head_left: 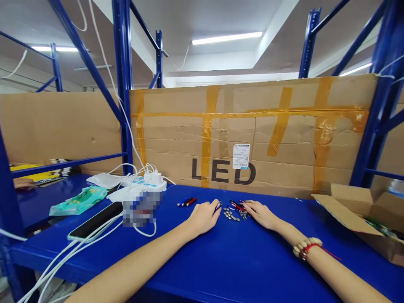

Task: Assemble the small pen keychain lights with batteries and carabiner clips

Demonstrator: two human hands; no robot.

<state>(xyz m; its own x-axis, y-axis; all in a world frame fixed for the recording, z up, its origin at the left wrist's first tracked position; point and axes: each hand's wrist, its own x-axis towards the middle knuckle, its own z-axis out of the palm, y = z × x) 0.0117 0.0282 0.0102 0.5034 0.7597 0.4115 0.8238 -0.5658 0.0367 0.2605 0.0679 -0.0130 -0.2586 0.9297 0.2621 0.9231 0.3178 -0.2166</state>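
While both forearms are lying across the blue desk (227,261), the left hand (203,216) is resting with its fingers curled around a small dark keychain light (218,206), whose tip is poking out just past the knuckles. The right hand (260,213) is lying flat, its fingers stretched open and touching a small heap of red and blue keychain lights (236,205). Between the two hands a cluster of silver button batteries (231,216) is sitting on the desk. Three more pen-shaped lights (187,202) are lying apart to the left of the left hand. A beaded bracelet (305,246) is circling the right wrist. Further left a white power strip (145,182), a phone (94,221) and white cables are spreading over the desk, and an open cardboard box (362,219) is standing at the right edge, before a taped cardboard wall marked LED (252,139).
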